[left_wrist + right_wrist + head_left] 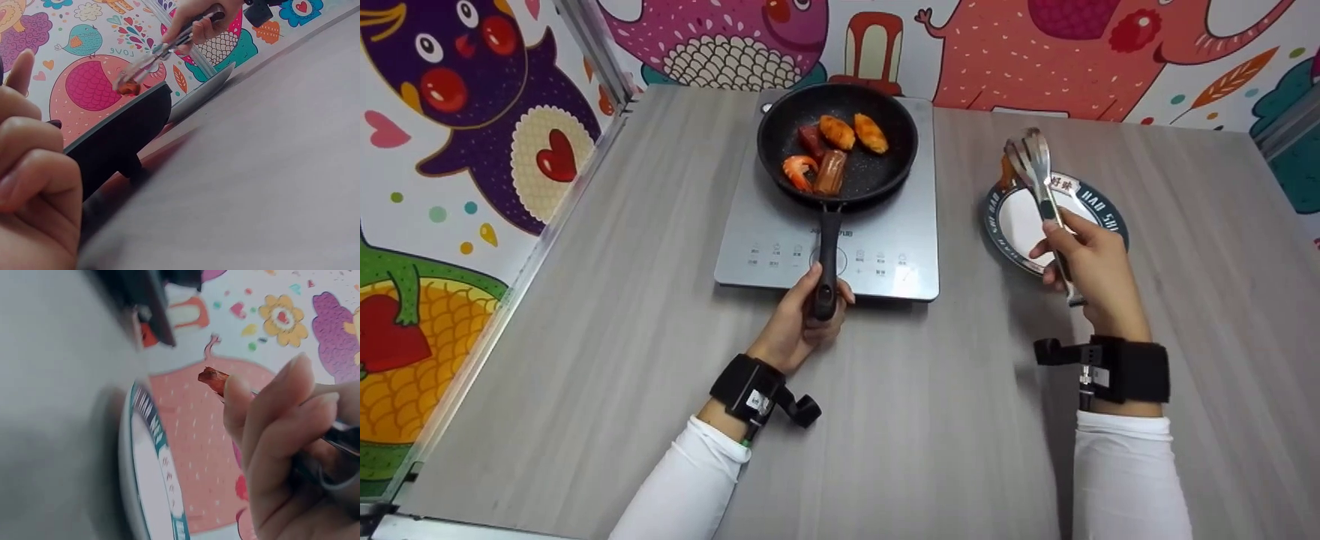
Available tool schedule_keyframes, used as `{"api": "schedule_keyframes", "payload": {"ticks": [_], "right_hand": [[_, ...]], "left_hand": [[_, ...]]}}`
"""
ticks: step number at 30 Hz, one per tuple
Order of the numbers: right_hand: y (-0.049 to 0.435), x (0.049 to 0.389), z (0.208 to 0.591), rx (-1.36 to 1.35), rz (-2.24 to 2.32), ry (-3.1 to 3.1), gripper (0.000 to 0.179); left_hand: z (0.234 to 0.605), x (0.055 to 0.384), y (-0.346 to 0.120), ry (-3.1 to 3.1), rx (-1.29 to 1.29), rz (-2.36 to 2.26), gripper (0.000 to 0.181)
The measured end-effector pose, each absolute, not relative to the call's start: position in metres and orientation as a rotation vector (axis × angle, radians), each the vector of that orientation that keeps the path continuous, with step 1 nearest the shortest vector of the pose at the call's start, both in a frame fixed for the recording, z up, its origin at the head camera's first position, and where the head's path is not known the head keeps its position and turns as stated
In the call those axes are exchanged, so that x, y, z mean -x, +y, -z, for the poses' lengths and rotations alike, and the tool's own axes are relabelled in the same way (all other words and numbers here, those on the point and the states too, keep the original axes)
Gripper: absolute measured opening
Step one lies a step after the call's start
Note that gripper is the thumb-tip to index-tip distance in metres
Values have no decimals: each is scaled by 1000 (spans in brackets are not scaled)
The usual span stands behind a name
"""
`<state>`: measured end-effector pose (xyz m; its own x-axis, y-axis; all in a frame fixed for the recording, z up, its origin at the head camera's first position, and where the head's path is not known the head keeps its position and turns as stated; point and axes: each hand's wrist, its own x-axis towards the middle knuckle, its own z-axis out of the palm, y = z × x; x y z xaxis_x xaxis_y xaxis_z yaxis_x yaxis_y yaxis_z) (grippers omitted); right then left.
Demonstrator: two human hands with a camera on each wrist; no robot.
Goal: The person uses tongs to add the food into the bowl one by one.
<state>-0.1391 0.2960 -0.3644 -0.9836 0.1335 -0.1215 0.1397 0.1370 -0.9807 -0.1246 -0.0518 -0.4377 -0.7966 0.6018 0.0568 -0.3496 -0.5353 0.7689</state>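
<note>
My left hand grips the handle of a black frying pan. Inside the pan lie a shrimp, a brown sausage-like piece, a dark red piece and two golden-brown pieces that look like chicken wings. My right hand holds metal food tongs above a plate with a dark patterned rim. Between the tongs' tips is a reddish-brown piece of food, held over the plate's far left edge; its kind is unclear.
Under the pan is a silver induction cooker with touch controls along its front. The grey table meets cartoon-printed walls at the back and left. A metal edge strip runs along the left side.
</note>
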Motion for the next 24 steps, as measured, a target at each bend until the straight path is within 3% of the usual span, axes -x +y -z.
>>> {"api": "schedule_keyframes", "payload": {"ticks": [24], "right_hand": [[200,150,338,104,2258,2110,46]], "left_hand": [[438,126,-51,1076,-446,-2308,50]]}}
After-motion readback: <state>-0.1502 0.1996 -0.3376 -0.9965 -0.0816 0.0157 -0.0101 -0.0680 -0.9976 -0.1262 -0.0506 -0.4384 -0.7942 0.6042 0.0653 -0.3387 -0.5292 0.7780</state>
